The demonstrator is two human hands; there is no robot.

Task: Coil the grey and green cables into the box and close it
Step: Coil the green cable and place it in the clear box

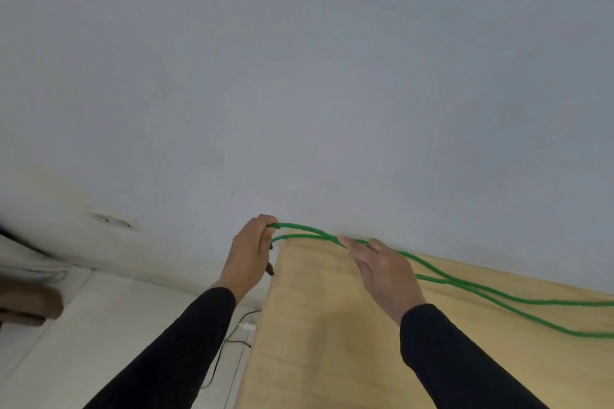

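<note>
The green cable (498,297) runs in two strands from the right edge of the view across the wooden table (332,325) up to my hands. My left hand (249,252) is shut on the doubled end of the green cable above the table's far left corner, and a dark plug end hangs below its fingers. My right hand (382,269) hovers over the strands with its fingers spread, the fingertips touching the cable where the strands cross. The grey cable and the box are out of view.
A pale wall (299,76) fills the upper view right behind the table. To the left of the table lies white floor (99,325) with a thin black wire (232,335) running beside the table's edge. A brown object (26,304) sits at the far left.
</note>
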